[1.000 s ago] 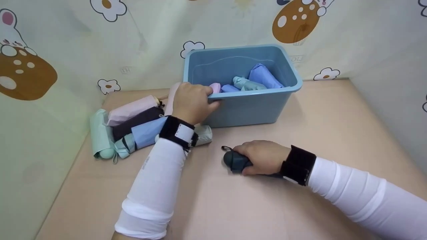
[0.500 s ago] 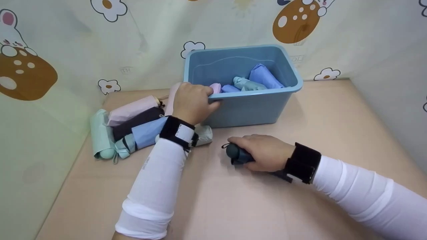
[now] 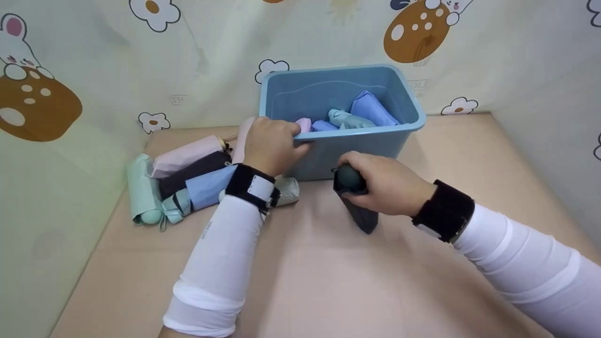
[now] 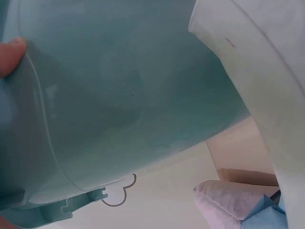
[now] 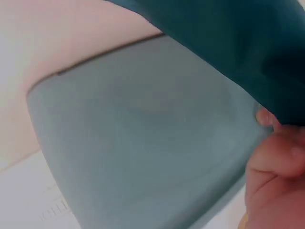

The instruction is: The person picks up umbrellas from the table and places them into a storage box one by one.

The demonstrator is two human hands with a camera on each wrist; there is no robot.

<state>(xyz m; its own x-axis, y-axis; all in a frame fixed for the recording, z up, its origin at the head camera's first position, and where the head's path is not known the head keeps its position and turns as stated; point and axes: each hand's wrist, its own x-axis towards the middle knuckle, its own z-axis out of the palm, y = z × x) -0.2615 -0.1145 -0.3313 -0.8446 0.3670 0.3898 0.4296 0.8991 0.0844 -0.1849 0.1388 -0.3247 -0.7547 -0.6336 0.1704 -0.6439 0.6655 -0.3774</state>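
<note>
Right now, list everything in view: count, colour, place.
Table: one, beige, across the foreground.
Wall covering: count unclear, pale, flower-printed, behind the table.
Bin: one, blue, at the table's back.
Binned bundles: four showing, pink, teal, two blue, inside the bin.
Loose bundles: at least six, mint, pink, near-black, blue, grey, near the bin's left side.
Folded umbrella: one, dark green, held before the bin.
Wristbands: two, black, one per wrist.
Sleeves: two, white, on the forearms.
Left hand: one, bare, gripping the bin's rim.
Right hand: one, bare, around the umbrella.
</note>
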